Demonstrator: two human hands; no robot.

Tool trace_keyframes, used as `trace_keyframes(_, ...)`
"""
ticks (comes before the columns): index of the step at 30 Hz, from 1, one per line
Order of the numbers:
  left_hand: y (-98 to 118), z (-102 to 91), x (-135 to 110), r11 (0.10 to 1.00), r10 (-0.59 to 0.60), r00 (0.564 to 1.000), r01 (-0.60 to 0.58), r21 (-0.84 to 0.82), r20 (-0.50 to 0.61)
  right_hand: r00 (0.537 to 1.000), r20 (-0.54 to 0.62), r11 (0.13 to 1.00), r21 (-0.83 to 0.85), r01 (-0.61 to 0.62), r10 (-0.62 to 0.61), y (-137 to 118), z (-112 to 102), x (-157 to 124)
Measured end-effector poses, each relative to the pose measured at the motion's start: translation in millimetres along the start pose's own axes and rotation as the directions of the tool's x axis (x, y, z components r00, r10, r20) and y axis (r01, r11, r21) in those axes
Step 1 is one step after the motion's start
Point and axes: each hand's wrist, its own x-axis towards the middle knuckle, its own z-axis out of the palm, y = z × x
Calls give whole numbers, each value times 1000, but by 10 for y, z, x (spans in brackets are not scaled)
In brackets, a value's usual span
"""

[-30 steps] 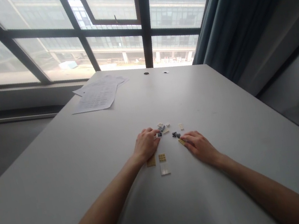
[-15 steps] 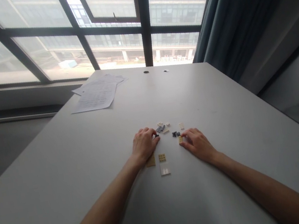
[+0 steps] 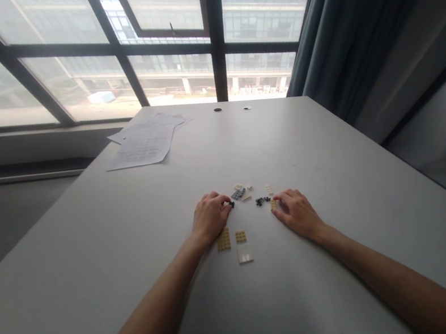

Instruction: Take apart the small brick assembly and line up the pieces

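Note:
My left hand [image 3: 210, 214] is closed, pinching a small black toy brick [image 3: 232, 204] between thumb and fingertips. Under its wrist lies a tan studded plate [image 3: 223, 240], partly covered. My right hand [image 3: 296, 211] grips a small yellow studded brick [image 3: 273, 204] between thumb and forefinger. Just left of that brick is a cluster of small black pieces [image 3: 261, 202]. A white studded plate [image 3: 269, 189] lies beyond it. Between the hands, farther off, sit grey bricks [image 3: 238, 193] among several white pieces [image 3: 246, 197]. Nearer me are a small tan plate [image 3: 240, 236] and a smooth white tile [image 3: 245, 254].
Everything rests on a white table [image 3: 336, 296]. Printed papers [image 3: 144, 146] overlap at its far left. Two round holes, one a dark cable hole [image 3: 217, 110], are near the far edge. Windows stand behind, and a dark curtain [image 3: 323, 28] hangs at the right.
My right hand has shifted slightly right with the yellow brick, away from the black pieces. The left hand has drawn a little left with the black brick, uncovering more of the tan plate.

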Motion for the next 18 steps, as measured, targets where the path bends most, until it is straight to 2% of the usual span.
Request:
trace_keyframes(10,24,32,8,998,-58,998,57,-12,-10,1000,-17,1000,19,-19,20,118,18,46)
trace_keyframes(18,50,-9,-51,999,0,1000,-1,-49,-20,1000,-29,1000,11,-8,8,43,39,120)
